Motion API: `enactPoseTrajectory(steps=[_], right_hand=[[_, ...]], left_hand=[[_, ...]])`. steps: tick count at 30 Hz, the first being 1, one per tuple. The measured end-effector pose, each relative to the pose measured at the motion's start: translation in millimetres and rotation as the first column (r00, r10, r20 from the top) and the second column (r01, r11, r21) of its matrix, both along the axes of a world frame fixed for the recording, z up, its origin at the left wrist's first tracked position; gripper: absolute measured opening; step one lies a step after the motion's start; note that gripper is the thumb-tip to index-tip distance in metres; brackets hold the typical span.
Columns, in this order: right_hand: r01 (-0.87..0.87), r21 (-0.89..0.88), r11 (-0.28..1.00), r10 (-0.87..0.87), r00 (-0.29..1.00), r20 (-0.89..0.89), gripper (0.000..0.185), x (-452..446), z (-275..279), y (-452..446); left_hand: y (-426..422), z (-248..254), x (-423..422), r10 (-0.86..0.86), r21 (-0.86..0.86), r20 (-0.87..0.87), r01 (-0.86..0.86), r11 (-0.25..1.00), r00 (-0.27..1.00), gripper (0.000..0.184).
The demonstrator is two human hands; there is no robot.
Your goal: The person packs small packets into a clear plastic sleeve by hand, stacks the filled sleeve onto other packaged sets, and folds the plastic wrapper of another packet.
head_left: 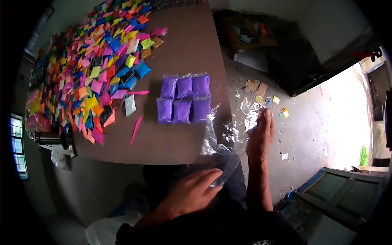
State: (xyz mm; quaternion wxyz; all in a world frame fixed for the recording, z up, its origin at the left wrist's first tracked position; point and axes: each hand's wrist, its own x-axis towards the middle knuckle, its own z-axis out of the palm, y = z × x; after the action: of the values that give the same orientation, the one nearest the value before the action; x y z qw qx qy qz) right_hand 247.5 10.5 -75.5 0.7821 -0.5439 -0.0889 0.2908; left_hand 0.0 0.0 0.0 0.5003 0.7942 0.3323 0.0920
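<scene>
A clear plastic bag (pixel 214 143) is stretched between my two hands over the table's front right edge. My left hand (pixel 197 188), low and close to my body, has its fingers closed on the bag's lower end. Higher and to the right, my right hand (pixel 261 132) grips the other side, with the fingertips pointing up. Beyond the bag, several purple packets (pixel 181 111) lie in two neat rows, and the bag's crumpled edge overlaps the nearest right one. Left of them are two pink plastic sticks, one of them in front (pixel 136 130).
A large heap of small coloured packets (pixel 96 77) covers the left of the brown table (pixel 185 45). A dark cylindrical bottle (pixel 51 139) stands at its left corner. Scraps (pixel 285 112) litter the floor on the right, near a bright doorway (pixel 347 118).
</scene>
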Motion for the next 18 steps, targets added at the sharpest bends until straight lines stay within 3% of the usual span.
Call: enactPoseTrajectory(steps=[2,3,5,8,9,11,12,14,18], right_hand=[[0.030,-0.057,0.998,-0.029,0.999,0.031,0.033,2.1,4.9,-4.4],[0.034,-0.049,0.998,-0.034,0.999,-0.005,0.033,7.5,0.7,-5.8],[-0.005,-0.090,0.996,0.005,1.000,-0.008,0.032,19.9,-5.1,-17.7],[-0.032,-0.096,0.995,0.025,0.997,-0.074,0.035,21.6,-4.2,-27.6],[-0.032,-0.108,0.994,0.019,0.993,-0.119,0.038,21.1,-3.6,-28.7],[-0.073,-0.054,0.996,0.068,0.994,-0.090,0.042,24.6,-13.3,-36.4],[-0.083,-0.035,0.996,0.079,0.992,-0.100,0.042,24.2,-13.2,-37.4],[-0.087,-0.021,0.996,0.084,0.988,-0.128,0.043,23.5,-9.1,-36.6],[-0.064,-0.037,0.997,0.059,0.990,-0.131,0.041,29.4,-2.4,-30.9]], left_hand=[[7.7,16.2,-3.6,0.081,0.262,0.368,-0.187,0.947,0.926,0.032],[19.6,28.8,-0.4,0.109,0.377,0.364,-0.254,0.891,0.925,0.028],[59.8,26.2,-0.5,0.107,0.580,0.361,-0.313,0.752,0.926,0.038],[122.0,11.8,27.4,0.080,0.764,0.128,-0.150,0.628,0.989,0.050],[136.6,11.5,40.6,0.075,0.768,0.128,-0.147,0.623,0.989,0.050],[157.4,10.1,68.2,-0.031,0.836,-0.076,0.081,0.543,0.997,0.055],[169.7,-1.3,77.4,-0.034,0.837,-0.077,0.083,0.540,0.996,0.055],[190.5,-29.2,91.4,-0.067,0.750,-0.218,0.211,0.627,0.974,0.059],[195.4,-29.6,90.0,-0.058,0.701,-0.305,0.266,0.662,0.950,0.059]])
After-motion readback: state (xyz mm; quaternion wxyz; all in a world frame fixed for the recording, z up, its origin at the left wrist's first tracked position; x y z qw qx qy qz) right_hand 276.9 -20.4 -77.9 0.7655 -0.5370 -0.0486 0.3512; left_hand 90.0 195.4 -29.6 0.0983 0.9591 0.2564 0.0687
